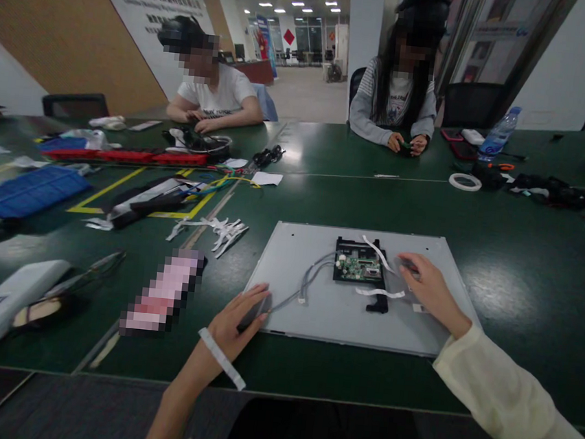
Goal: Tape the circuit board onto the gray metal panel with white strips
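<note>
Fingers of the left hand (239,319) lie close together, pressed flat on the near left corner of a grey metal panel (324,316), over the end of a grey cable (313,271); whether they pinch the cable or only pin it down I cannot tell. A white band (221,357) circles that wrist. The right hand (428,288), in a pale sleeve, reaches in from the panel's right side, its fingertips drawn together beside a white ribbon strip (376,251). Something small and dark shows at those tips, too small to name, so I cannot tell if it is gripped

By the look of it this is connector work at the green circuit board (358,266): one hand steadies, the other tends the ribbon. Any further move there would call for a fine, light pinch, as so thin a strip should kink easily

The panel lies flat by the middle of the near edge of the dark green table (515,268). It is pale and matte, with the board in a black frame toward its far edge, and the cable curves from the board to the near left corner. A second white strip (379,293) lies just nearer

Loose white strips (222,230) lie left of the panel, a tape roll (464,181) and a water bottle (497,134) stand toward the far right corner, and two people sit along the far edge
</note>
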Demonstrator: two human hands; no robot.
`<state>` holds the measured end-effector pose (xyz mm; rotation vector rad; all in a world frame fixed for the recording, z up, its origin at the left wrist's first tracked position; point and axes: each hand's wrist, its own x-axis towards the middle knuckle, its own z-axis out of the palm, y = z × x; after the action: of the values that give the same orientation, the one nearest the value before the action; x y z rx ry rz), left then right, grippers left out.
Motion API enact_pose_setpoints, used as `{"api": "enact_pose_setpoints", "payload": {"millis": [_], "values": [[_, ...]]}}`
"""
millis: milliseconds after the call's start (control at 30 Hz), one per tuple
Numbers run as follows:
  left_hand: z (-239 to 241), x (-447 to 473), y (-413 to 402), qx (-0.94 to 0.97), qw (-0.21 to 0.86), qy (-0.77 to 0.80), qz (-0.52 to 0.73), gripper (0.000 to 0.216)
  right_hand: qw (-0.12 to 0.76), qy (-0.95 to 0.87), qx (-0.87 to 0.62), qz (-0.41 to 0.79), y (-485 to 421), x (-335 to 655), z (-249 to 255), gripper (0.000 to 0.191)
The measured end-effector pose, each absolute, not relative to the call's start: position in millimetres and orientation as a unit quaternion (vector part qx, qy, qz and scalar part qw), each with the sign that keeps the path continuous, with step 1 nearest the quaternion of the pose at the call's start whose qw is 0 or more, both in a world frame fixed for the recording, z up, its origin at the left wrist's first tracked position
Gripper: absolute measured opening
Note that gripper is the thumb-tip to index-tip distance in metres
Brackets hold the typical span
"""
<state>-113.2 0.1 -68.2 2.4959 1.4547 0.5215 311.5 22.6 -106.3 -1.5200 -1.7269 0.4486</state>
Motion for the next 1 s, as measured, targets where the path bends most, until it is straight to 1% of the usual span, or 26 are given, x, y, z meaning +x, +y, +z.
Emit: {"api": "enact_pose_setpoints", "payload": {"millis": [200, 300, 367, 467, 567, 667, 767, 900, 1000], "values": [[-66.4, -119.6, -2.6, 0.851, 0.081, 0.492, 0.164, 0.047, 0.385, -0.689, -0.588, 0.177, 21.7, 308.3, -104.9, 0.030], [-51.0, -111.5, 1.2, 0.854, 0.062, 0.493, 0.157, 0.051, 0.381, -0.695, -0.586, 0.171, 22.0, 307.3, -103.7, 0.030], [-32.2, -92.5, 6.2, 0.857, 0.056, 0.479, 0.181, 0.049, 0.374, -0.706, -0.579, 0.162, 22.2, 306.3, -101.2, 0.032], [-2.2, -42.6, 16.7, 0.862, 0.082, 0.440, 0.238, 0.045, 0.349, -0.740, -0.556, 0.148, 22.1, 304.3, -95.7, 0.033], [10.8, 19.5, 33.8, 0.876, 0.120, 0.387, 0.260, 0.038, 0.342, -0.759, -0.537, 0.140, 22.8, 304.0, -92.6, 0.030], [-1.8, 71.9, 60.2, 0.888, 0.120, 0.360, 0.258, 0.033, 0.354, -0.759, -0.530, 0.134, 25.6, 306.4, -93.6, 0.029], [-29.5, 100.3, 90.0, 0.884, 0.129, 0.373, 0.250, 0.029, 0.358, -0.760, -0.530, 0.119, 30.0, 308.7, -95.7, 0.028], [-62.1, 105.4, 113.2, 0.872, 0.135, 0.384, 0.272, 0.031, 0.342, -0.771, -0.527, 0.106, 34.8, 306.8, -96.4, 0.025], [-74.9, 101.1, 114.8, 0.874, 0.136, 0.378, 0.274, 0.033, 0.336, -0.775, -0.525, 0.104, 36.3, 304.2, -96.6, 0.021]]}}
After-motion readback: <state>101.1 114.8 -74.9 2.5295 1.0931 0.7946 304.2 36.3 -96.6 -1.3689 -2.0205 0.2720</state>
